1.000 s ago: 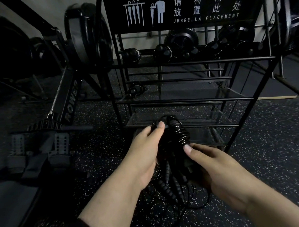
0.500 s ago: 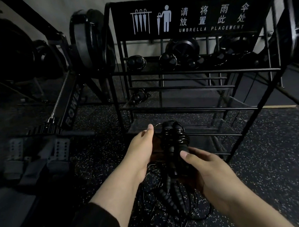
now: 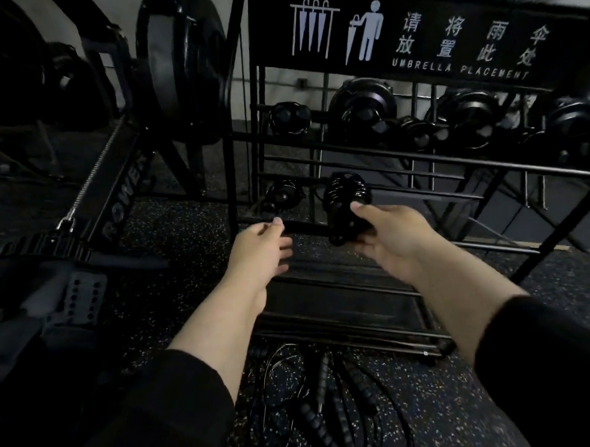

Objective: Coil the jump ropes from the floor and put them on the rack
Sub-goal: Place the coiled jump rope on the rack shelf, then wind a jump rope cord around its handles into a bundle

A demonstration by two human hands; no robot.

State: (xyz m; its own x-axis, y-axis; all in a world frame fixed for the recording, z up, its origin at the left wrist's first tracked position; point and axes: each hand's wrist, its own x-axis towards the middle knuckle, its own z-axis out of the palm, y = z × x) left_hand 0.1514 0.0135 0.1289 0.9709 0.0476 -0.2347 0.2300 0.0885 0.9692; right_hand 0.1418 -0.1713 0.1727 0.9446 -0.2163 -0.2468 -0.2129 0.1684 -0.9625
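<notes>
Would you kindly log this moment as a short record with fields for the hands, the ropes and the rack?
right hand: grips a coiled jump rope, held at the rack
left hand: open, empty, beside the coil
rack: black metal, sign reads UMBRELLA PLACEMENT
already on rack: another coiled rope, left of the held one
loose ropes: uncoiled, on the floor below the rack

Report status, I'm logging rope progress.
Right hand gripping coiled jump rope at the rack. Left hand open, empty. Loose ropes on floor.
</notes>
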